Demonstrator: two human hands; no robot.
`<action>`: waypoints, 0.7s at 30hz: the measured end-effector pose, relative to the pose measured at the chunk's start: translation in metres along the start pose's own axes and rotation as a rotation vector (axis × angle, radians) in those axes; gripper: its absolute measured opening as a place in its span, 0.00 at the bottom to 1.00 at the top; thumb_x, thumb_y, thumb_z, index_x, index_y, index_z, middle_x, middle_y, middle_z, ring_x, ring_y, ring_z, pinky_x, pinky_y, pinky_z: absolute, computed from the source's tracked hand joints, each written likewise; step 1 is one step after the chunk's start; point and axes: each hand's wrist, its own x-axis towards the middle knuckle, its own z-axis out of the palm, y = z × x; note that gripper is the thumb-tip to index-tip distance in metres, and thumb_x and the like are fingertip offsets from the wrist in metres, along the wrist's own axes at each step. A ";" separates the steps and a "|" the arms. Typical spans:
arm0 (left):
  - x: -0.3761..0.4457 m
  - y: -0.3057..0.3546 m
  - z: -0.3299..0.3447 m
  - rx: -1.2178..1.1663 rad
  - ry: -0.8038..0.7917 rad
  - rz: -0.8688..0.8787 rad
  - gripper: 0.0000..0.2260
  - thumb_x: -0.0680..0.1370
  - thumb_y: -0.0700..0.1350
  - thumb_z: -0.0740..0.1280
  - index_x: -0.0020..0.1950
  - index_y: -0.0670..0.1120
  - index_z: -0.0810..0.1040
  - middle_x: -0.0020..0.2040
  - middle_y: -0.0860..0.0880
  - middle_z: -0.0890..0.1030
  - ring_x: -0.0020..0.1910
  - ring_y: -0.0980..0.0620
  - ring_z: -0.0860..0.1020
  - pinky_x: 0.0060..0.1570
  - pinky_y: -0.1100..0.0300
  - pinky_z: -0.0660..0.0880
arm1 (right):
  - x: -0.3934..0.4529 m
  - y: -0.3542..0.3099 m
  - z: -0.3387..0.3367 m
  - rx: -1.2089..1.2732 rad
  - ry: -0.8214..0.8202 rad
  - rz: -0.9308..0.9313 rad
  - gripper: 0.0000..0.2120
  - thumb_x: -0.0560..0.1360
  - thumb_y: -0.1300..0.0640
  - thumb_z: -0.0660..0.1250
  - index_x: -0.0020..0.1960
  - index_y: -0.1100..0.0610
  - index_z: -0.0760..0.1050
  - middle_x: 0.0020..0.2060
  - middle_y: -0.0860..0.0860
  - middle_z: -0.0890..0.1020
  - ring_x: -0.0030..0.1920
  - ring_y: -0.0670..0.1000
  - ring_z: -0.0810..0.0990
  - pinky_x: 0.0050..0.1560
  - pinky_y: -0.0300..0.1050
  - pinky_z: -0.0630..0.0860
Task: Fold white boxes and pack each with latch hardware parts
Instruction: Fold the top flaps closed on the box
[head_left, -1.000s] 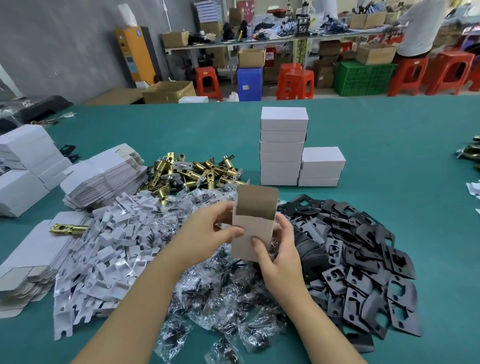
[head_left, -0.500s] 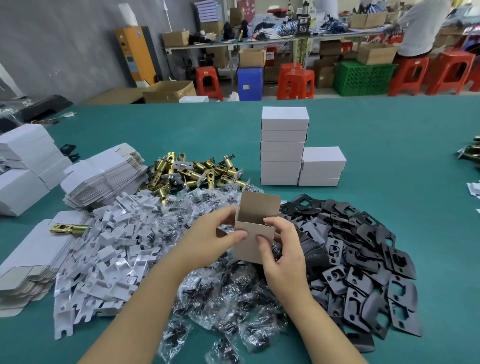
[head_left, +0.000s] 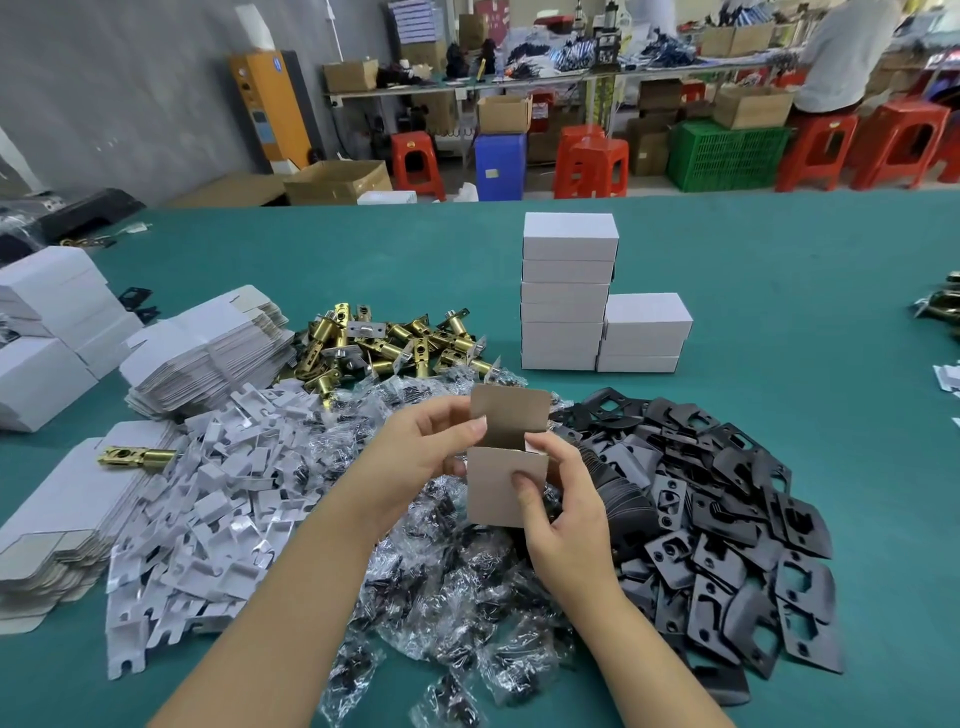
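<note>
Head view. Left hand (head_left: 415, 462) and right hand (head_left: 558, 499) both pinch one half-formed box (head_left: 508, 457), held up over the pile of bagged screws (head_left: 447, 561). Left thumb sits at the box's upper left edge; right thumb presses its front panel, fingers curled behind. Top flap stands open, grey-brown inside facing the camera (nothing visible inside yet).

Progress, judged: this box is erected but not packed or closed. Finished white boxes (head_left: 569, 291) stand on the tabletop (head_left: 779, 312) behind: about five in the tall stack, about three in the short one beside it, touching. Much is left: stacks of flat blanks (head_left: 208, 353) at left, too many to count.

Parts, uncountable heaps: brass latches (head_left: 395, 343), plus one stray latch (head_left: 137, 457) on a blank; white card inserts (head_left: 218, 499); black strike plates (head_left: 727, 519).
</note>
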 end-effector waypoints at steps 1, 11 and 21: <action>0.000 0.001 0.000 -0.012 -0.032 -0.021 0.09 0.80 0.41 0.69 0.59 0.49 0.85 0.53 0.47 0.86 0.48 0.54 0.83 0.40 0.62 0.79 | 0.000 0.000 0.000 0.001 -0.006 -0.008 0.20 0.80 0.57 0.66 0.67 0.39 0.69 0.64 0.32 0.75 0.65 0.42 0.76 0.63 0.40 0.75; 0.008 0.000 0.007 -0.142 -0.032 -0.140 0.16 0.84 0.39 0.60 0.61 0.52 0.85 0.56 0.44 0.83 0.53 0.46 0.76 0.53 0.48 0.72 | 0.000 -0.001 0.000 0.005 -0.023 0.004 0.20 0.81 0.55 0.65 0.67 0.35 0.68 0.63 0.32 0.75 0.63 0.42 0.76 0.59 0.36 0.75; 0.004 0.006 0.004 -0.032 -0.018 -0.012 0.21 0.80 0.30 0.62 0.54 0.53 0.87 0.53 0.48 0.87 0.49 0.56 0.83 0.45 0.63 0.79 | -0.001 -0.002 0.001 -0.013 -0.008 0.011 0.15 0.85 0.54 0.58 0.68 0.41 0.70 0.63 0.33 0.76 0.63 0.40 0.77 0.58 0.30 0.72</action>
